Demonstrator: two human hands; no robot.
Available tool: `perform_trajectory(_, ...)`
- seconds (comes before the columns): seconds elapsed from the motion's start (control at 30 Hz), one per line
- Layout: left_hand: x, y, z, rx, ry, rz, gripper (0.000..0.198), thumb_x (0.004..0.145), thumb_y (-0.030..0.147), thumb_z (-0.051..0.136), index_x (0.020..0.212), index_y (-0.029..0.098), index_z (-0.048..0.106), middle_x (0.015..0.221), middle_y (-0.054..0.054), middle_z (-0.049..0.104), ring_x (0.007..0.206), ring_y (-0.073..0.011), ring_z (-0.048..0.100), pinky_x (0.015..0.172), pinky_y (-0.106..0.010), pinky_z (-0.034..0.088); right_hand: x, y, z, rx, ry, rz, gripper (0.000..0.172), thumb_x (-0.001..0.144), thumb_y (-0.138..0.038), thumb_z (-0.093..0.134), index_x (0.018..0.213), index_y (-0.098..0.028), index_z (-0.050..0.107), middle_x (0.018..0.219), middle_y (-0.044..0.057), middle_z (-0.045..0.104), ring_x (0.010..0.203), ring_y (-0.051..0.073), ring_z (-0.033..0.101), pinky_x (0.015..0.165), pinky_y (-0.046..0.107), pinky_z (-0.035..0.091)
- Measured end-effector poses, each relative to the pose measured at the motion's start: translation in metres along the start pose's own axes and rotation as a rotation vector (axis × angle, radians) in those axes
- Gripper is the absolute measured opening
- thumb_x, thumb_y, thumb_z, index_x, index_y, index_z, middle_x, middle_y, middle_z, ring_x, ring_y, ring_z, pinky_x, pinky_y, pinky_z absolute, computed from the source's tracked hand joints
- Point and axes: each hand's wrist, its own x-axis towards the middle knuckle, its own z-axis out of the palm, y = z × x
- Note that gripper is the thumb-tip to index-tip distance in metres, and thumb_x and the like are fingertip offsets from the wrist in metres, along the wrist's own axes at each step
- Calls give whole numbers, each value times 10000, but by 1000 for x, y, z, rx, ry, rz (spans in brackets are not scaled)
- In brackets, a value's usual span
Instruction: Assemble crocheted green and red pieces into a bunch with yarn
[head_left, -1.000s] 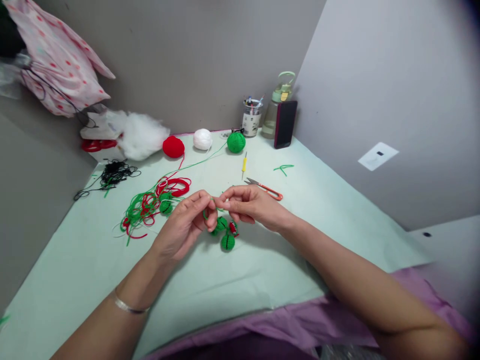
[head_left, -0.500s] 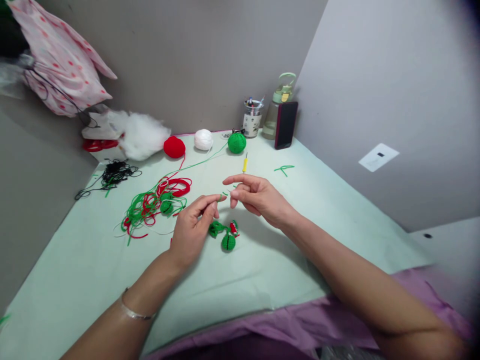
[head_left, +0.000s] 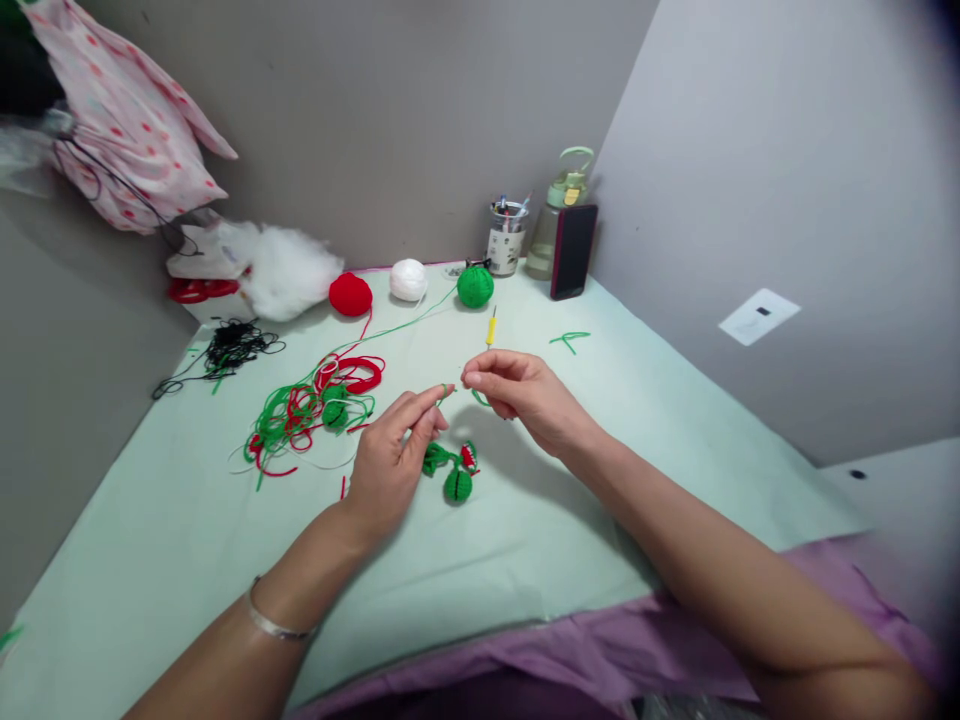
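Note:
My left hand (head_left: 394,455) is closed, thumb against the fingers, and a short strand of green yarn (head_left: 445,392) lies at its index fingertip. Just to the right, my right hand (head_left: 525,393) pinches thumb and index finger together; whatever is between those tips is too thin to make out. A bit of green yarn also curls below the right fingers. The two sets of fingertips are close but apart. On the table below them is a small green crocheted piece (head_left: 457,486) with a dark slit, joined to green, red and white parts partly hidden by my left hand.
Left lies a tangle of red and green yarn (head_left: 296,415) and black yarn (head_left: 236,345). Behind are red (head_left: 350,295), white and green yarn balls, white stuffing (head_left: 289,270), a pen cup (head_left: 505,245), a bottle and a phone (head_left: 574,252). A yellow-handled hook (head_left: 491,330) lies beyond my right hand.
My right index finger, stretched out before, has curled down to the thumb into a pinch. The left hand has barely moved. The crocheted piece lies where it was.

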Motion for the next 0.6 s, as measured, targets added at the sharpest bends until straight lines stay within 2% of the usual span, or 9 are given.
perform_trajectory(0.1,0,1,0,-5,-8,-38,317,987,270,470,1229,177,653,846,-18,615,728,-114,581,692,-248,504,0,-1,1,75,66,-15,188,785,-310,755,822,-154,658,571,-64,545,462,41,459,446,172,363)
perform_trajectory(0.2,0,2,1,9,-32,-48,351,996,264,441,1286,166,614,889,-32,617,772,-122,594,725,-256,510,-2,-2,5,136,77,-4,206,772,-306,758,825,-162,620,711,-9,667,574,95,625,539,211,492)
perform_trajectory(0.27,0,1,3,41,-48,-14,372,997,248,427,1325,163,579,920,-40,622,803,-130,604,751,-264,511,-4,-2,9,129,81,-16,216,766,-303,758,828,-165,603,804,21,709,651,118,676,608,240,538)
perform_trajectory(0.43,-1,-1,5,171,-55,92,404,996,225,417,1382,155,510,1006,-67,628,898,-154,605,851,-299,501,-6,5,17,-76,74,-124,155,796,-268,709,792,-165,593,745,11,676,649,116,654,647,258,542)
perform_trajectory(0.5,-1,-1,5,222,-47,114,419,994,228,418,1401,158,487,1014,-72,620,922,-167,596,868,-312,496,-7,9,18,-169,40,-162,91,823,-231,665,863,-168,614,739,-1,657,648,109,634,653,253,532)
perform_trajectory(0.6,-1,-3,6,288,-49,133,455,992,241,422,1442,171,436,995,-66,602,927,-182,581,877,-332,492,-9,11,18,-299,-6,-182,170,856,-194,606,1024,-177,620,750,-11,647,653,108,613,667,254,522)
